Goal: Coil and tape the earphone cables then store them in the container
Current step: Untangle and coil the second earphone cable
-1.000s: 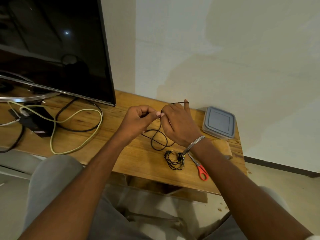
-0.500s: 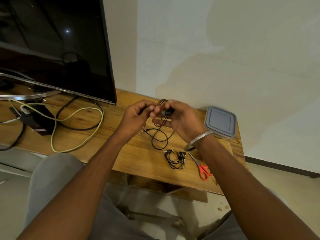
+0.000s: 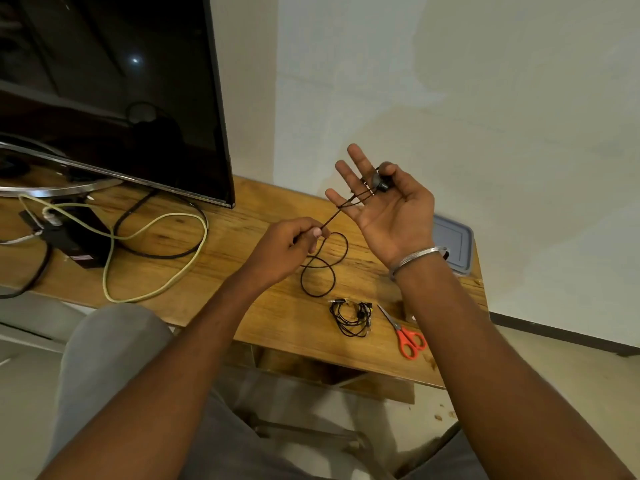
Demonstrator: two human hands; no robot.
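Observation:
My right hand is raised palm up above the wooden table, fingers spread. Its thumb presses the earbuds against the index finger, and the black earphone cable crosses its fingers. My left hand pinches that cable just below, pulling it taut. The rest of the cable lies in loose loops on the table. A second earphone bundle, coiled, lies near the table's front edge. The grey lidded container sits at the table's right end, partly hidden by my right wrist.
Orange-handled scissors lie right of the coiled bundle. A television stands at the left with a yellow-green cable, black cables and a black box below it. The wall is close behind the table.
My right hand has risen and opened its fingers, palm toward me, with the cable now stretched across them. My left hand dropped lower and pulls the cable taut.

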